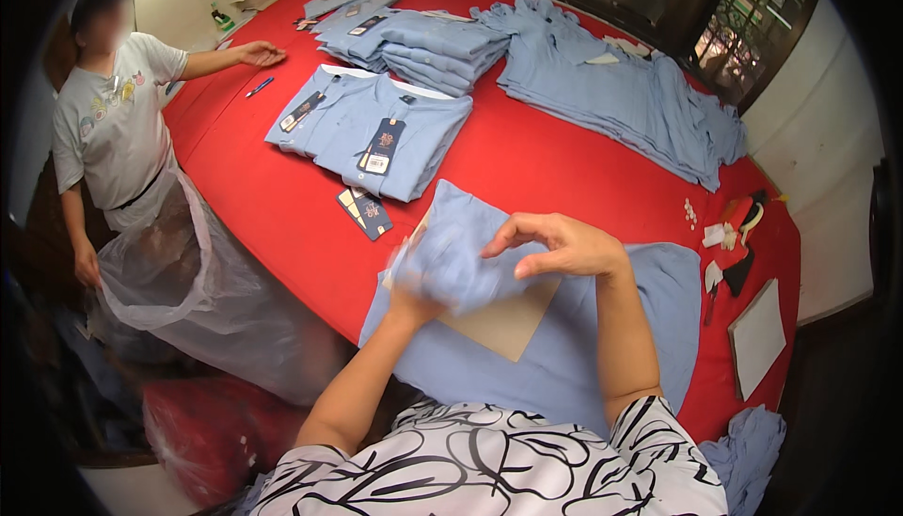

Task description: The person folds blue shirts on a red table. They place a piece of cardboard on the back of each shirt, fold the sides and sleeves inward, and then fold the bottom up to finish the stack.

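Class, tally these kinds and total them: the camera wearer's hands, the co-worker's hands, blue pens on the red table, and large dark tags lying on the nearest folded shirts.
Wearer's left hand and right hand: 2
Co-worker's hands: 2
Blue pen: 1
Dark tags on folded shirts: 2
Total: 7

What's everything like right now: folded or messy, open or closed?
Right hand, open, thumb and fingers apart
Left hand, blurred, grip unclear
Blue cloth, part spread, part blurred
Tan board, partly covered
Tagged shirts, folded
Back stack, folded, piled
Back-right shirts, spread in layers
Loose tags, lying flat
Plastic bag, mouth open
Small white pieces, loosely clustered
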